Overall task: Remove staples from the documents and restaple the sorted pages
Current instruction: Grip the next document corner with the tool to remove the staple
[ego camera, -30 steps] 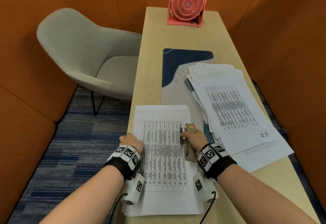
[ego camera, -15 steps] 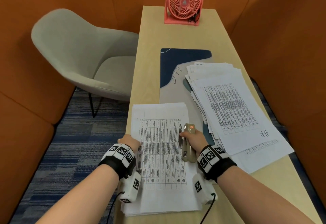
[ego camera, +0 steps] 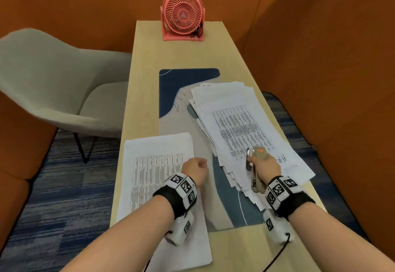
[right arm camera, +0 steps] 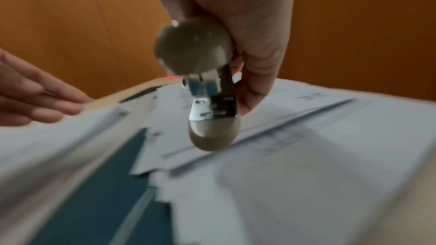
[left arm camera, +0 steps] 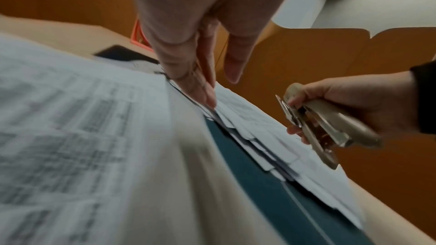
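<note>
Head view: the right hand (ego camera: 265,164), lower right of frame, has its grip wrapped round the beige stapler (ego camera: 255,169), held above the fanned loose pile (ego camera: 239,126). The left hand (ego camera: 195,170), holding nothing, fingers loose, hovers by the sorted stack (ego camera: 158,164) at lower left. Risk, as I judge it: the stapler brushing the fanned sheets could scatter them across the counter (ego camera: 149,75).

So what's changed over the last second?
The right hand, gripping the stapler, moved right from the near document to over the fanned stack. The left hand crossed from that document's left edge to its right edge. Papers stayed put.
</note>
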